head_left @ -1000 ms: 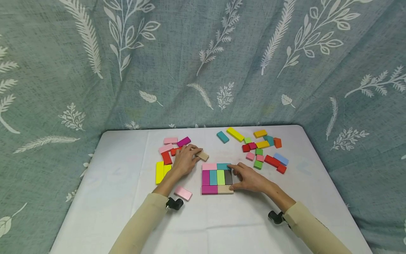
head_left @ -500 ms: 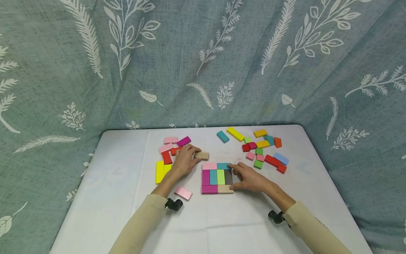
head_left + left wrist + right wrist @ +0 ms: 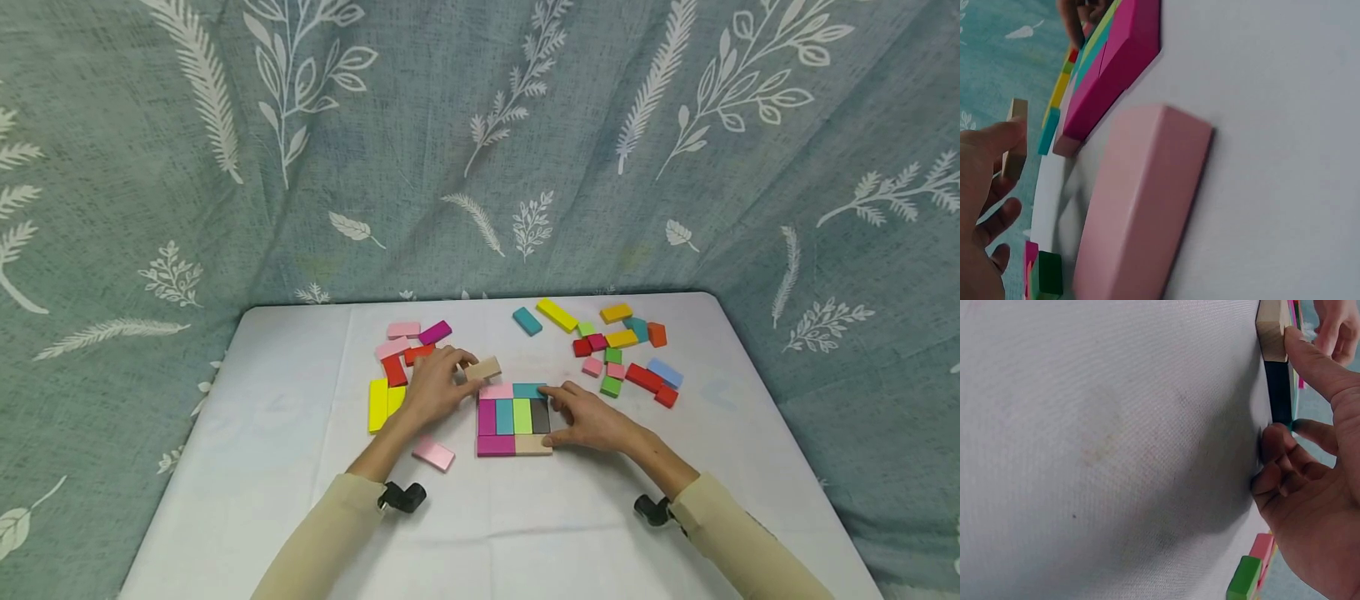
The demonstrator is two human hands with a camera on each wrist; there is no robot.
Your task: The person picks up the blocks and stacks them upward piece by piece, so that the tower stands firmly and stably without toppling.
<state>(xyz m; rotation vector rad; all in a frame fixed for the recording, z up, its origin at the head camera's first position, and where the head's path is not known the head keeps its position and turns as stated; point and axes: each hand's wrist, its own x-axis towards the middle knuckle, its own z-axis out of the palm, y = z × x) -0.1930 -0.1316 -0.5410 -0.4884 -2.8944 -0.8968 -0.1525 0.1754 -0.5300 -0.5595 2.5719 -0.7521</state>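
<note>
My left hand (image 3: 435,390) pinches a tan wooden block (image 3: 483,368) between thumb and fingers, tilted just behind the far left corner of a flat block rectangle. That rectangle has a pink block (image 3: 495,392) and a teal block (image 3: 529,390) at the back, upright magenta, teal, lime and black blocks in the middle, and a magenta block (image 3: 496,446) and tan block (image 3: 531,445) in front. At its right side rests my right hand (image 3: 596,421), index fingertip on the back teal block and thumb on the front tan one. In the right wrist view its other fingers bend loosely near the black block (image 3: 1277,390).
A single pink block (image 3: 433,454) lies by my left forearm. Left of the rectangle are yellow blocks (image 3: 378,406), red, pink and magenta ones. Several mixed blocks, including a long red block (image 3: 643,379), are scattered at the back right. A patterned curtain (image 3: 420,150) hangs behind the table.
My left hand has lifted the tan block slightly and brought it right and nearer to the rectangle's back left corner, tilting it. The right hand has stayed in place.
</note>
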